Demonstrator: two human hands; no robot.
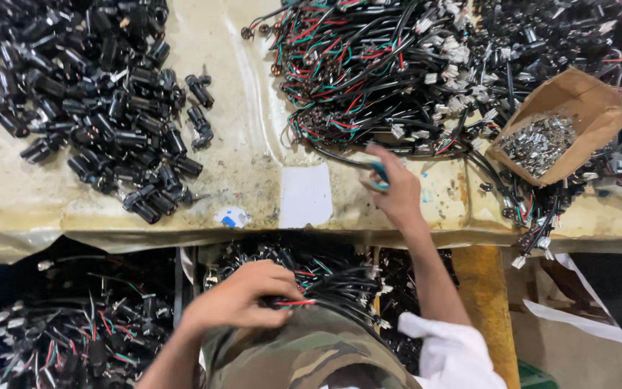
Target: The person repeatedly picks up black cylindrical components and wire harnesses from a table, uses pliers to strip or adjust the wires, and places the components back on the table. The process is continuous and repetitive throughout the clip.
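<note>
The right hand (397, 191) is stretched forward onto the table (246, 151), its fingers (386, 160) pinched on a small teal-handled tool (380, 174) and pointing up and to the left, toward the near edge of the big tangle of wired connectors (368, 72). That tangle lies directly ahead of the fingertips, just beyond them — the nearest black cable (340, 156) runs crosswise, left to right, along the lower edge of the heap, so its long axis sits roughly square to the line of the reaching arm. Whether the tool tip touches that cable cannot be told; motion blur hides the contact. The left hand (242, 295) is held low, below the table's front edge and close to the body, curled shut on a bundle of black leads with red and green wires (325, 284) that trail off to the right across the lap. So the right hand is by far the nearer to the heap on the table; the left is well apart from it. A brown cardboard box of small metal parts (556, 130) stands to the right of the reaching hand, and a pile of black cylindrical housings (102, 101) lies far to the left.
</note>
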